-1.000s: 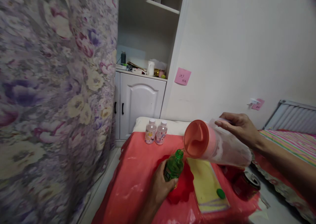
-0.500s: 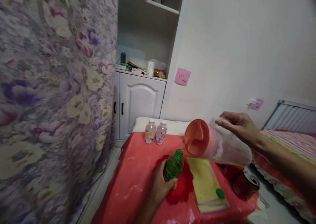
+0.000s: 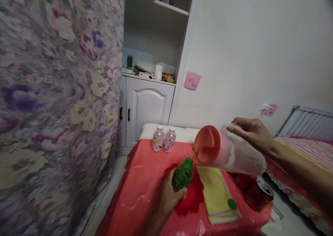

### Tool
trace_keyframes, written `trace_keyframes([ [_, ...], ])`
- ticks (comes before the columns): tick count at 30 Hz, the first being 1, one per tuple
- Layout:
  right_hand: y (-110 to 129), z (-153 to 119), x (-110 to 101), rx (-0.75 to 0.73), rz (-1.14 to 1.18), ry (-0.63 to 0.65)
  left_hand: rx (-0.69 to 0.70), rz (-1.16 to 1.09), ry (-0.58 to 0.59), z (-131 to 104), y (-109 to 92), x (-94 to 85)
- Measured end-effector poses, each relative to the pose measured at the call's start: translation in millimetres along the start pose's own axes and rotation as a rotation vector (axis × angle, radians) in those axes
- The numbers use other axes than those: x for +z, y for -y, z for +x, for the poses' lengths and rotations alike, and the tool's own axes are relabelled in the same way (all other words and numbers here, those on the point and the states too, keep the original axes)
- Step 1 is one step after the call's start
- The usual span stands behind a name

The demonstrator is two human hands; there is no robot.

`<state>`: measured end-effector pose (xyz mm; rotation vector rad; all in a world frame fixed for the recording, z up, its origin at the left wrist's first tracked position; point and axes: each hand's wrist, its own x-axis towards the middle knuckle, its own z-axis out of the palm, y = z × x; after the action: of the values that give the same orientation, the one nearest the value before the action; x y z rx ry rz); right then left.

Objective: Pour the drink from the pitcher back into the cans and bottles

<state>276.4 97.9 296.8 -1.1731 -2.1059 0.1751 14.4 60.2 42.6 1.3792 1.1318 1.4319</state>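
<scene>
My left hand (image 3: 169, 194) is wrapped round a green bottle (image 3: 184, 175), which stands uncapped and slightly tilted over a red scalloped plate (image 3: 192, 199). My right hand (image 3: 246, 127) grips the handle of a clear pitcher (image 3: 241, 156) with an orange-pink top (image 3: 208, 145). The pitcher is tipped on its side toward the left, its spout at the bottle's mouth. A thin stream seems to run between them. A green cap (image 3: 232, 204) lies on a yellow cloth (image 3: 217, 191) to the right of the plate.
Two small patterned bottles (image 3: 158, 139) with white caps stand at the back of the red-covered table (image 3: 140, 180). Dark red cans (image 3: 258, 196) stand at its right edge. A floral curtain (image 3: 59, 90) hangs at left, a striped bed (image 3: 309, 153) is at right.
</scene>
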Motion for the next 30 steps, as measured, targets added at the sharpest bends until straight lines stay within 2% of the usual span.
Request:
trace_keyframes([
  [19,2.2,1.1,1.0,-0.005,-0.021,-0.001,0.019,0.004,-0.01,-0.1,3.9,-0.7],
  [30,4.0,2.0,1.2,-0.013,-0.019,0.006,0.015,0.003,-0.021,-1.3,-1.6,-0.2],
])
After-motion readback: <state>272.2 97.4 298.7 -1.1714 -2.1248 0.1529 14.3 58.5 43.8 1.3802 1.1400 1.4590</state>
